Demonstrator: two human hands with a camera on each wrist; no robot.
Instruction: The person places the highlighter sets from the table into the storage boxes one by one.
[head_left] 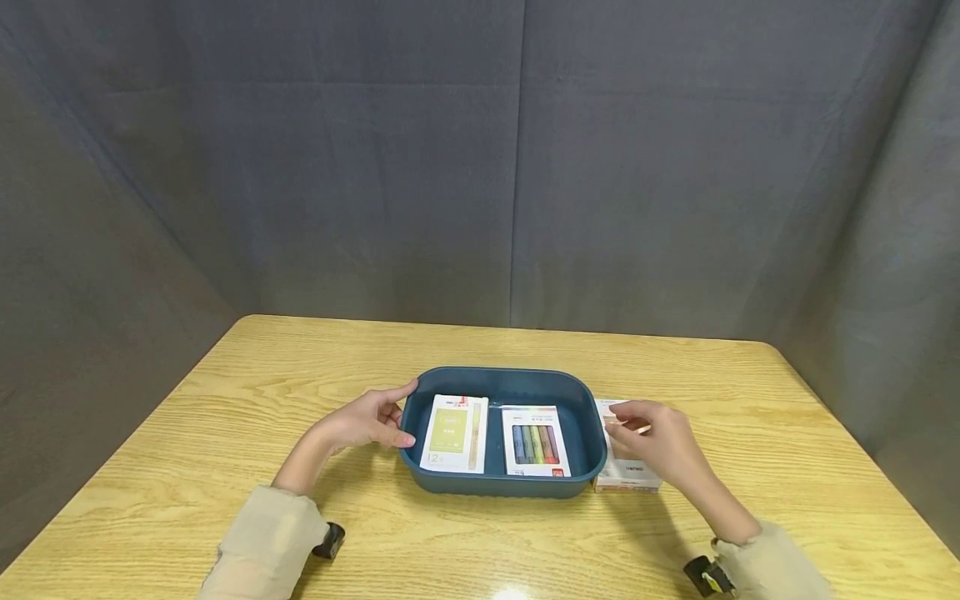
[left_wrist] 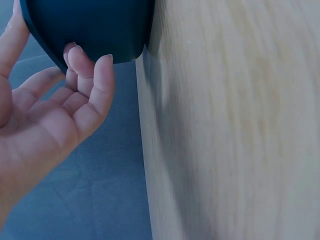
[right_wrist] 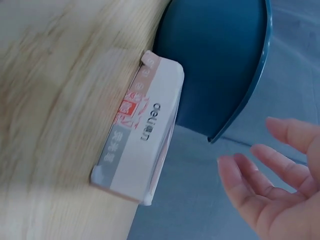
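A dark blue plastic bin stands on the table. My left hand holds its left end, thumb at the rim and fingers bent against the outer wall. Inside the bin lie a white and green box on the left and a white box with a window showing coloured sticks on the right. Another white box, marked "deli", lies against the bin's right end. Above this box is my right hand, holding nothing, its fingers loosely bent and apart from the box in the right wrist view.
The wooden table has rounded far corners. Grey cloth hangs behind it and at both sides. A small black device is at the left wrist and another black device at the right wrist.
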